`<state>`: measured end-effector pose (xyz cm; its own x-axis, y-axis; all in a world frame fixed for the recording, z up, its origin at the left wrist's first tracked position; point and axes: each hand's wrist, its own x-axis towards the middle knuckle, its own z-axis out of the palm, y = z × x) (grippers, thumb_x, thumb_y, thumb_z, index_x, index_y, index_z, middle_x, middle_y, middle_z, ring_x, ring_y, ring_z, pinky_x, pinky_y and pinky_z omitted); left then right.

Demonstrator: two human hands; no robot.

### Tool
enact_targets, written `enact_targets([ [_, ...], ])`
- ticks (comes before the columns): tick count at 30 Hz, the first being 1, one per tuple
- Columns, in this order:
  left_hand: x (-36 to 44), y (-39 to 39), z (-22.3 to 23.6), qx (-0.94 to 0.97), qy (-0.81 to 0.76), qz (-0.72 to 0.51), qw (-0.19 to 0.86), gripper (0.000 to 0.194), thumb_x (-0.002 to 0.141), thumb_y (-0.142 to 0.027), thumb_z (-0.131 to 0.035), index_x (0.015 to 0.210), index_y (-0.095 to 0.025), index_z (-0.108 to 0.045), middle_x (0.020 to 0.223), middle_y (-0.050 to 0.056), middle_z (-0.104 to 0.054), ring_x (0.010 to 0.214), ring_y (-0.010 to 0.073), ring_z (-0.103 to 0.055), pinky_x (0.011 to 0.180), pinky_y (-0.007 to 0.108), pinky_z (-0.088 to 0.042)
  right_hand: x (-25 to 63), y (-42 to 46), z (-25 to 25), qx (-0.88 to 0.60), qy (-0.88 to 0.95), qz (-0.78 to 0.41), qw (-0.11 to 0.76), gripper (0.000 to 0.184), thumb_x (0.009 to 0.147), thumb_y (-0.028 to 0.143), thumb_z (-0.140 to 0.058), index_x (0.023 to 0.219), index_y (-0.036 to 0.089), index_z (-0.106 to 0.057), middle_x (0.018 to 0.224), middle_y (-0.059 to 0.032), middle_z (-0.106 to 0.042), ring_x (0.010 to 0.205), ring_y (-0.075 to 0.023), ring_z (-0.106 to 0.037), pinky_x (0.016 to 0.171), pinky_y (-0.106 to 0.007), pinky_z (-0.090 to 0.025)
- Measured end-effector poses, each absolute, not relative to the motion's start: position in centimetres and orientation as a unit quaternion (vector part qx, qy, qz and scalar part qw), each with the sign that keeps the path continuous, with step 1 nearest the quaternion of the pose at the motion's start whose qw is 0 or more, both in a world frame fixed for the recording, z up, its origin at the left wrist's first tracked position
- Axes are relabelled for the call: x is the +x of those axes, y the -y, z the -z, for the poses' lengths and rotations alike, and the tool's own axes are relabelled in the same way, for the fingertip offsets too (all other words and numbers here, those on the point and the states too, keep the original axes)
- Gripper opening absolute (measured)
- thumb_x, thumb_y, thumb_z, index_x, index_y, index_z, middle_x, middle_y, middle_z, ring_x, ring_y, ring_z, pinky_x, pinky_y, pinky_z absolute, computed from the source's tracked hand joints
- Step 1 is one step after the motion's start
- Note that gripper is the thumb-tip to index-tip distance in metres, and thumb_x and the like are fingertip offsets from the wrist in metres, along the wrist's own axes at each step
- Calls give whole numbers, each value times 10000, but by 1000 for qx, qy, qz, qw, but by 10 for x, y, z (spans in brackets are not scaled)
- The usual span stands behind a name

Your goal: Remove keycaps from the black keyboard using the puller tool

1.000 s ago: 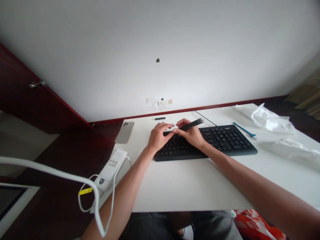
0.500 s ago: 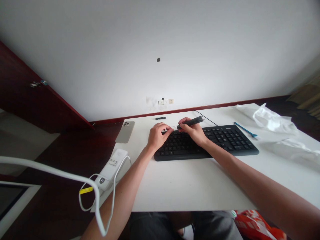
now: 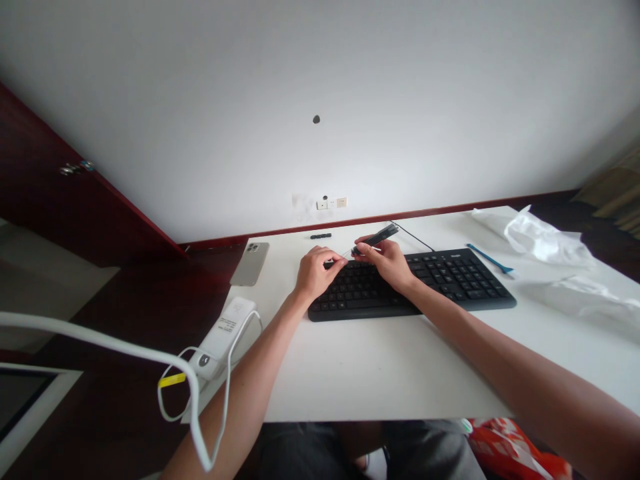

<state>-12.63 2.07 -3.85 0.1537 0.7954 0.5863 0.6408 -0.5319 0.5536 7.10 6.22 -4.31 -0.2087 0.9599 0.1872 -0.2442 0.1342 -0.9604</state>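
My right hand [image 3: 383, 257] is closed around a long black keycap [image 3: 384, 233], which looks like a space bar, held tilted above the keyboard. My left hand [image 3: 317, 270] pinches the end of a thin pale wire [image 3: 346, 254] between thumb and fingertips. That wire reaches toward the near end of the keycap; whether it is fixed there I cannot tell. Beneath both hands lies a black keyboard [image 3: 460, 280], its upper left keys partly covered by my hands. Beyond my left hand, a short row of small black pieces [image 3: 321, 236] rests on the table.
On the white table [image 3: 350, 373], a phone [image 3: 251, 263] and a white power strip [image 3: 225, 333] with a looped cable lie at left. A blue brush [image 3: 490, 261] and crumpled clear plastic [image 3: 543, 237] are at right. A wall rises behind the back edge.
The long black keycap has turned in my right hand, its far end now a little higher and further left. My left hand keeps almost the same place.
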Motion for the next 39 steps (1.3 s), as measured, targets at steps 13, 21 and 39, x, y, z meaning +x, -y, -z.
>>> enact_targets([
  [13, -123, -16, 36, 744, -478, -459, 88, 259, 887, -311, -766, 1125, -243, -688, 1049, 36, -727, 885, 187, -639, 839, 330, -534, 73, -58, 42, -357, 636, -468, 499, 548, 698, 587, -869, 1020, 185, -680, 882, -68, -740, 847, -257, -721, 824, -403, -613],
  [21, -123, -19, 43, 779, -453, -420, 104, 273, 976, -325, -666, 1242, -272, -698, 1144, 51, -749, 1010, 206, -685, 919, 357, -556, 77, -57, 38, -319, 734, -407, 440, 355, 892, 510, -707, 1067, 201, -703, 1086, -82, -746, 968, -262, -707, 845, -369, -578],
  [39, -182, -66, 84, 504, -554, -629, 206, 348, 893, -453, -701, 1106, -179, -706, 985, 80, -747, 870, 187, -699, 785, 275, -538, 68, -63, 38, -260, 877, -246, 320, 195, 976, 309, -619, 1004, 278, -809, 1081, -60, -760, 1012, -253, -686, 974, -419, -519],
])
